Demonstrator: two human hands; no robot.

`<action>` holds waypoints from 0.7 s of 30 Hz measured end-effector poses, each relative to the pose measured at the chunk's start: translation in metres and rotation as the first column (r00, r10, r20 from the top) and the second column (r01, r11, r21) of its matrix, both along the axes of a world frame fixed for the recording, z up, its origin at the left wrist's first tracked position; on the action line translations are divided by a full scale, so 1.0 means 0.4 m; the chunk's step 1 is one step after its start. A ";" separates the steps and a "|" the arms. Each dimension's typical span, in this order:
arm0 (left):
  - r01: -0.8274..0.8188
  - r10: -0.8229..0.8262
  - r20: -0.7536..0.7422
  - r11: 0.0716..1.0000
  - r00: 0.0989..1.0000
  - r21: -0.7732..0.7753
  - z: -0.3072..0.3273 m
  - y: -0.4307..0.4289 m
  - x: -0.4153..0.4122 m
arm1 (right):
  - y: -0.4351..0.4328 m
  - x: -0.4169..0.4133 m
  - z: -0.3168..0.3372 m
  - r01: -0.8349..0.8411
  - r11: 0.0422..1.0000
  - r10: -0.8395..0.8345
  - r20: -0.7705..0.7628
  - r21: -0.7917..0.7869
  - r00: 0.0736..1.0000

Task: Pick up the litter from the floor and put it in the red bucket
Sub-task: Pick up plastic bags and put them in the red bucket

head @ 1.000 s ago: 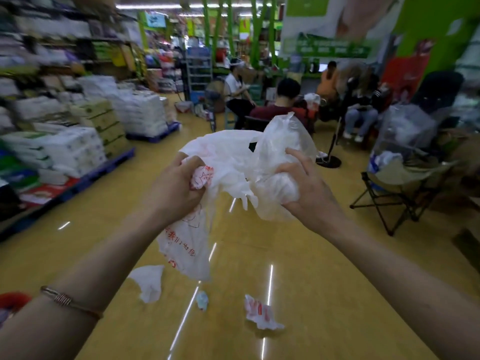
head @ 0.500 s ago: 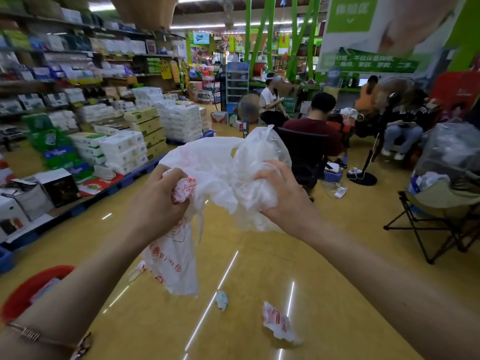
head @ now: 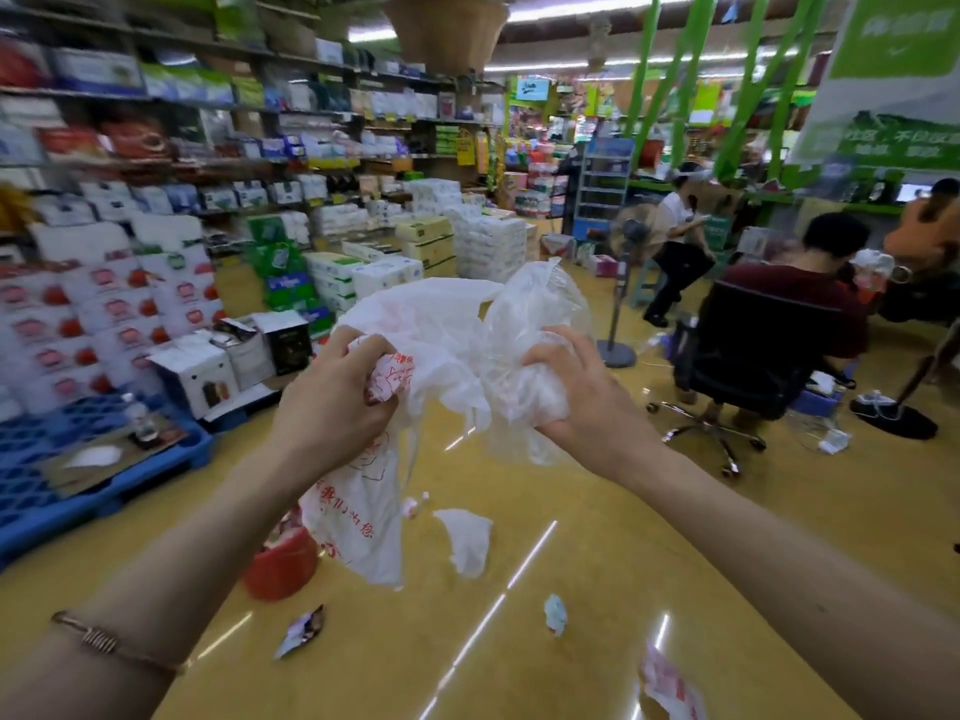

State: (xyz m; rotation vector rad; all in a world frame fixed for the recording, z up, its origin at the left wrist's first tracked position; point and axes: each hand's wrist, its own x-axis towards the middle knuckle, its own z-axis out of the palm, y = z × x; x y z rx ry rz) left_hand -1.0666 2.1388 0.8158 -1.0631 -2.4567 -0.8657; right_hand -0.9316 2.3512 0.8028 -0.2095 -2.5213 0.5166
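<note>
While both hands clutch crumpled plastic bags (head: 447, 335) at chest height, left hand (head: 332, 402) and right hand (head: 582, 392) fisted around them, the red bucket (head: 283, 563) stands on the yellow floor (head: 597, 589) below, scraps nearby.

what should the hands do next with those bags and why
Probably carry the bundle down and left to the red bucket and drop it in. Both the left hand and right hand are already clenched on the crumpled plastic bags, which hang above the floor just right of the bucket. Loose scraps such as the white tissue remain on the floor, so freeing the hands comes first.
</note>
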 end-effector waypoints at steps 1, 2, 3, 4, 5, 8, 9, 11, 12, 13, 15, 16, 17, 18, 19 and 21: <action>-0.014 0.014 -0.005 1.000 1.000 -0.001 0.000 -0.045 -0.032 | -0.037 -0.044 -0.004 -0.021 1.000 0.021 -0.008 -0.007 1.000; -0.037 0.037 -0.009 0.999 0.999 -0.003 0.000 -0.091 -0.063 | -0.073 -0.088 -0.009 -0.041 0.999 0.041 -0.013 -0.015 0.999; -0.071 0.070 -0.014 0.997 0.997 -0.008 -0.002 -0.138 -0.093 | -0.110 -0.132 -0.014 -0.065 0.998 0.065 -0.015 -0.020 0.998; -0.106 0.106 -0.021 0.994 0.994 -0.015 -0.006 -0.185 -0.121 | -0.146 -0.176 -0.022 -0.089 0.996 0.089 -0.013 -0.020 0.996; -0.135 0.135 -0.031 0.990 0.990 -0.026 -0.011 -0.230 -0.148 | -0.182 -0.217 -0.030 -0.108 0.994 0.108 -0.015 -0.020 0.994; -0.210 0.208 -0.041 0.976 0.977 -0.060 -0.031 -0.349 -0.229 | -0.275 -0.330 -0.060 -0.152 0.988 0.150 -0.047 -0.041 0.988; -0.240 0.238 -0.038 0.968 0.970 -0.067 -0.039 -0.384 -0.256 | -0.302 -0.364 -0.070 -0.169 0.984 0.166 -0.049 -0.050 0.985; -0.293 0.291 -0.032 0.952 0.956 -0.085 -0.058 -0.444 -0.309 | -0.351 -0.429 -0.087 -0.197 0.979 0.195 -0.040 -0.059 0.980; -0.317 0.316 -0.028 0.944 0.948 -0.093 -0.068 -0.468 -0.336 | -0.369 -0.459 -0.095 -0.211 0.976 0.209 -0.033 -0.058 0.977; -0.342 0.342 -0.019 0.934 0.939 -0.098 -0.079 -0.490 -0.364 | -0.385 -0.492 -0.103 -0.224 0.973 0.223 -0.024 -0.057 0.974; -0.390 0.393 0.009 0.915 0.919 -0.101 -0.104 -0.522 -0.419 | -0.404 -0.560 -0.118 -0.244 0.968 0.244 0.003 -0.052 0.970; -0.412 0.416 0.023 0.905 0.909 -0.104 -0.121 -0.534 -0.448 | -0.410 -0.598 -0.127 -0.248 0.968 0.249 0.021 -0.050 0.968; -0.430 0.436 0.033 0.896 0.900 -0.109 -0.140 -0.544 -0.480 | -0.415 -0.639 -0.136 -0.247 0.968 0.249 0.041 -0.051 0.968; -0.446 0.453 0.043 0.888 0.891 -0.114 -0.160 -0.553 -0.510 | -0.419 -0.681 -0.148 -0.246 0.967 0.250 0.060 -0.058 0.966; -0.462 0.471 0.058 0.879 0.880 -0.119 -0.179 -0.560 -0.543 | -0.421 -0.724 -0.162 -0.250 0.966 0.255 0.079 -0.072 0.964; -0.496 0.509 0.087 0.858 0.857 -0.137 -0.213 -0.578 -0.615 | -0.426 -0.824 -0.193 -0.278 0.955 0.288 0.104 -0.100 0.952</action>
